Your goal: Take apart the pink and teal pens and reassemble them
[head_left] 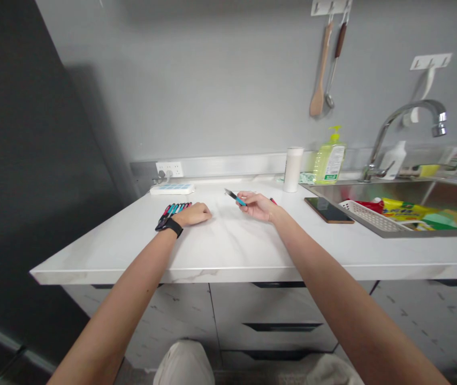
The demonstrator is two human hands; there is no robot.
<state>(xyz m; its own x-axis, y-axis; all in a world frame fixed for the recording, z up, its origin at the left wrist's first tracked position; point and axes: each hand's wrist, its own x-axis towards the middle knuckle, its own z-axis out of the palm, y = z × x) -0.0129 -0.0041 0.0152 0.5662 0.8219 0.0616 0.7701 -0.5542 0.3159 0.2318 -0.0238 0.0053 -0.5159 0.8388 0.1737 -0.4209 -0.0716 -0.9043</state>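
Observation:
My right hand [257,205] is closed on a blue-and-black pen [235,197], held just above the white counter [232,246] with its tip pointing left and away. A red pen [272,201] peeks out behind that hand. My left hand [195,214], with a black watch on the wrist, rests on the counter with its fingers curled. It lies right next to a row of several pens [174,210] in red, blue and black, and touches their near side.
A white power strip [171,189] lies by the wall. A white cylinder [293,169], a soap bottle [329,159] and a dark phone [328,209] stand near the sink [413,214], which holds a white basket and coloured packets. A faucet [405,123] arches above.

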